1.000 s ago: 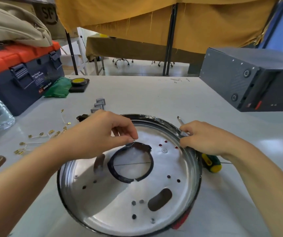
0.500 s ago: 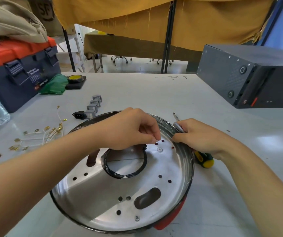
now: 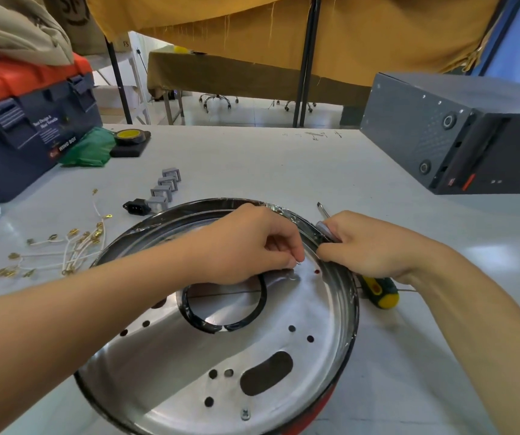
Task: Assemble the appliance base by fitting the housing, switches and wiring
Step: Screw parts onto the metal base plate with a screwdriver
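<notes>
1. The housing (image 3: 227, 356), a round metal pan with holes, an oblong slot and a black-edged central opening, lies on the table (image 3: 283, 164) right in front of the person.
2. The left hand (image 3: 246, 243) hovers over the pan near its far rim, thumb and forefinger pinched narrow on a small screw (image 3: 299, 263) just above the pan floor.
3. The right hand (image 3: 368, 243) rests on the pan's right rim, fingers curled round a screwdriver (image 3: 378, 291); its yellow-green handle sticks out behind the wrist and its tip points away past the rim.
4. Beyond the pan, to the left, a row of grey switches (image 3: 164, 189) lies beside a black socket (image 3: 136, 207).
5. Further left lie white wires (image 3: 64, 249) with brass terminals.
6. A toolbox (image 3: 29, 120) stands far left, and a dark case (image 3: 459, 130) far right.
</notes>
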A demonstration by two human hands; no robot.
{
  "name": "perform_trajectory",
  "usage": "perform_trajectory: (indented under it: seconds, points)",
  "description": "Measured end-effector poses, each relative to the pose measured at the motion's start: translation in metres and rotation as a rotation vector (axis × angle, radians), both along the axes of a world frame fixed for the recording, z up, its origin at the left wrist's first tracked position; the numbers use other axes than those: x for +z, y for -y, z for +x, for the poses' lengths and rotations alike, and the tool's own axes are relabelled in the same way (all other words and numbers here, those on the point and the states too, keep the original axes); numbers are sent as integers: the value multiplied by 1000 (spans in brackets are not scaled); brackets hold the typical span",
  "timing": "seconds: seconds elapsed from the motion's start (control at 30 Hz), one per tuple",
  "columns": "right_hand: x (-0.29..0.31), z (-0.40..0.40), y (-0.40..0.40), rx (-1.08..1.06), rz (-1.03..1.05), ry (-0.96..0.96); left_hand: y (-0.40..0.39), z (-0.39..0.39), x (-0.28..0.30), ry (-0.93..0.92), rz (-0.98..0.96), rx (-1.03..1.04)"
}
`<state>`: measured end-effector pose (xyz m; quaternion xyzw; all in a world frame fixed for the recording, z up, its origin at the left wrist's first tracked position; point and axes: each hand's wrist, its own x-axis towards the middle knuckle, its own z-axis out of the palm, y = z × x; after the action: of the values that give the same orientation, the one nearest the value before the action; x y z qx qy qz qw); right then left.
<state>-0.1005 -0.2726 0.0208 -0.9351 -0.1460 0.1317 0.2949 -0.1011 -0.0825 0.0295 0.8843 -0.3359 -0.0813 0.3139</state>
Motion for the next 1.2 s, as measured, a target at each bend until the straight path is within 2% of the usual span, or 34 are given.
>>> perform_trajectory:
  seconds: [0.43, 0.8, 1.03, 1.2]
  points:
    - [3, -1, -4, 46, -54, 5, 8, -2, -1, 79, 42, -56]
    - [2, 1, -5, -41, 27, -63, 6, -2, -5, 93, -10, -38]
    - [2, 1, -7, -83, 103, -41, 5, -2, -4, 84, -6, -19]
    - [2, 1, -8, -91, 56, 14, 5, -1, -3, 90, 6, -19]
